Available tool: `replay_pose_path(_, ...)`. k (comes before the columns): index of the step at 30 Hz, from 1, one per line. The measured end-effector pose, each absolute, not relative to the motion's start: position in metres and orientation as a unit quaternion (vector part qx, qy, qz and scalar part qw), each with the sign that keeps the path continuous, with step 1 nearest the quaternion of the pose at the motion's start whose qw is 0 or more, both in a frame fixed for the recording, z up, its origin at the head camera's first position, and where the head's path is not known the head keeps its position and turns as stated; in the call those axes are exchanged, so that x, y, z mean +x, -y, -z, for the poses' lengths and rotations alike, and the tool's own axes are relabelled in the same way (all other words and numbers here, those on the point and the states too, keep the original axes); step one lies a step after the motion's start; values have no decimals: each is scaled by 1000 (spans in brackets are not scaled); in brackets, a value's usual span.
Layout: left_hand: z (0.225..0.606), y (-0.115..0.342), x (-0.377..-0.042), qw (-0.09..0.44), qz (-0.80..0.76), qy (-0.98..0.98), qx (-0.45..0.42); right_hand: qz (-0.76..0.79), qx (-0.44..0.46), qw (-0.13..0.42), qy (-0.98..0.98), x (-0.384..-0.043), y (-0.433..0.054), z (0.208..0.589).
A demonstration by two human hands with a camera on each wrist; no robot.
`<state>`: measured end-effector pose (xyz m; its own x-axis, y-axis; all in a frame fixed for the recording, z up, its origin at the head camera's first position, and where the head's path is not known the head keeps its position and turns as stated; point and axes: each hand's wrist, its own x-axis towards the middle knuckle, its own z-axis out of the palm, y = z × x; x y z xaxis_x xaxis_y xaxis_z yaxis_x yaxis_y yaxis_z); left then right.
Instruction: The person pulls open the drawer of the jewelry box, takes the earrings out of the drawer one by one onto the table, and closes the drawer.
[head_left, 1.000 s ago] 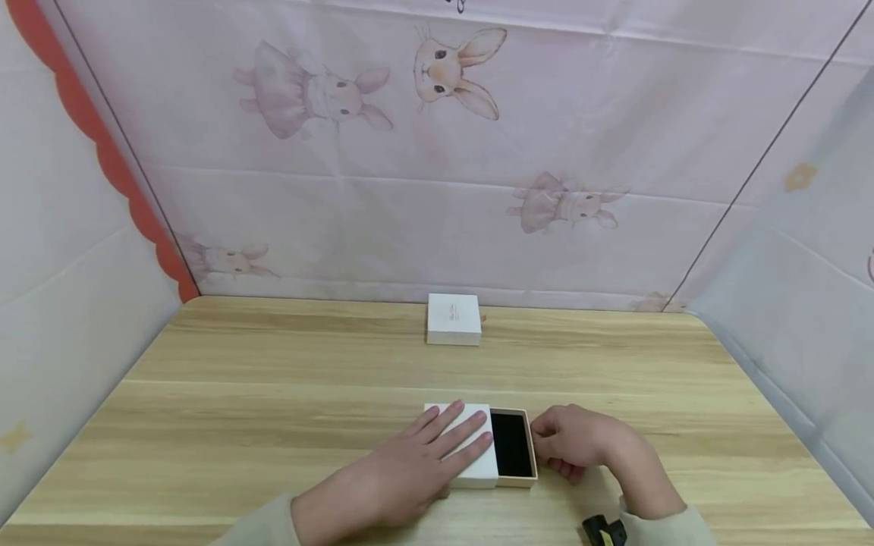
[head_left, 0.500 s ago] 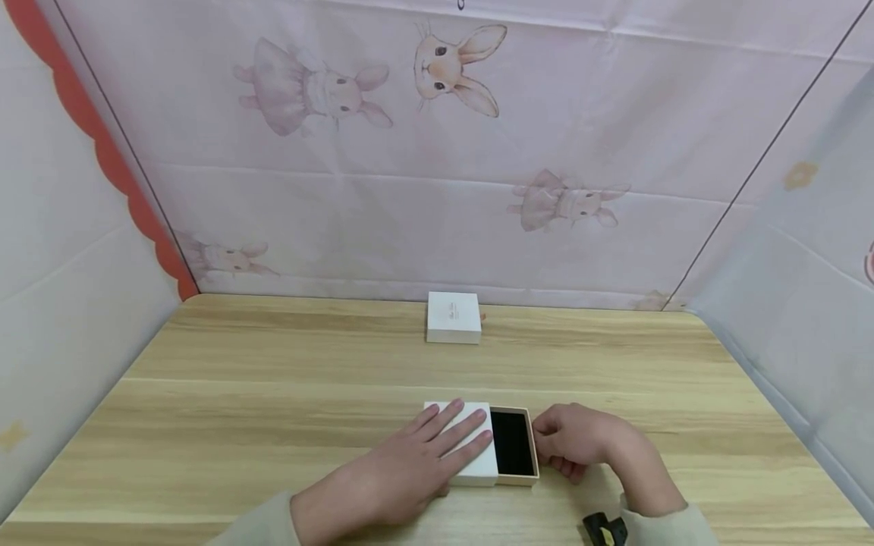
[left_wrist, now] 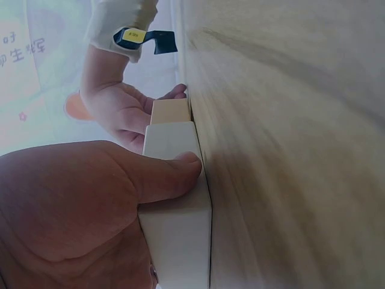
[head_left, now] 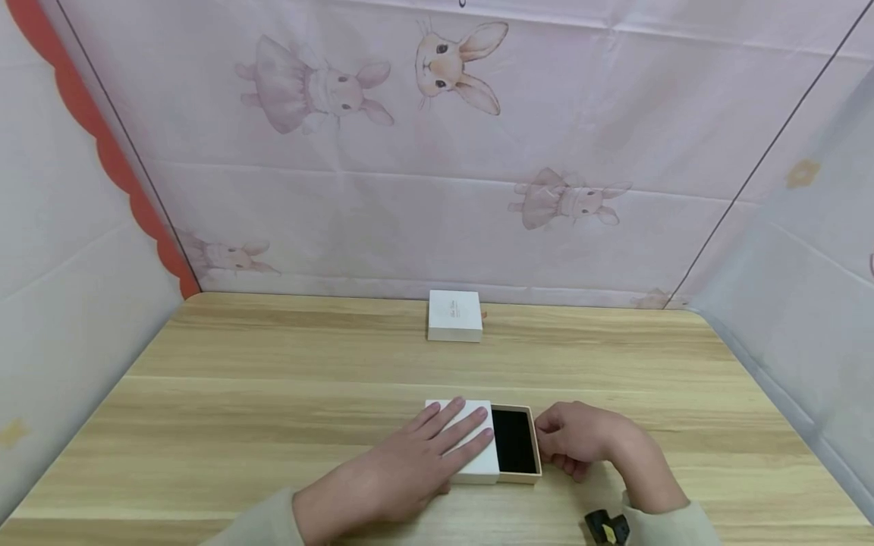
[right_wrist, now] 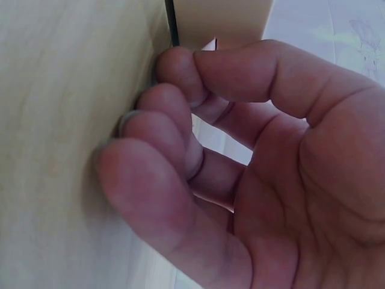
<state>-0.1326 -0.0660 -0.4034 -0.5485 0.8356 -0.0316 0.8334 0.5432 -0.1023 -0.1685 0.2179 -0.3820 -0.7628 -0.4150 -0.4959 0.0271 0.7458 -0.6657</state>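
Observation:
In the head view, a white drawer-style box has its sleeve [head_left: 479, 464] at left and its inner drawer [head_left: 520, 478], lined in black, partly out to the right. My left hand [head_left: 415, 472] lies over the sleeve, fingers spread across its top; in the left wrist view the thumb [left_wrist: 174, 177] presses its side face. My right hand [head_left: 580, 438] is at the drawer's outer end. In the right wrist view its thumb and forefinger pinch together right against that end [right_wrist: 222, 21]; the small tab between them is almost wholly hidden. The other right fingers curl near the tabletop.
A second, closed white box [head_left: 454, 315] with a small tab at its right side stands at the table's back edge. Behind the wooden table [head_left: 273, 409] hangs a rabbit-print cloth [head_left: 382, 227]. A black piece [head_left: 606, 526] is at the right cuff.
The drawer has slid very slightly farther right out of the sleeve, with the right hand moving along. The left hand keeps its place on the sleeve.

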Motion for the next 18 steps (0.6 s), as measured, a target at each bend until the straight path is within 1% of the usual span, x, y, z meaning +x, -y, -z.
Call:
replay_pose_path(13, 400, 67, -131, 14, -52, 880, -472, 335, -108, 326, -877, -169, -220, 382)
replay_pose_path(18, 399, 67, -130, 8, -49, 881, -471, 332, -111, 325, -878, -168, -221, 382)
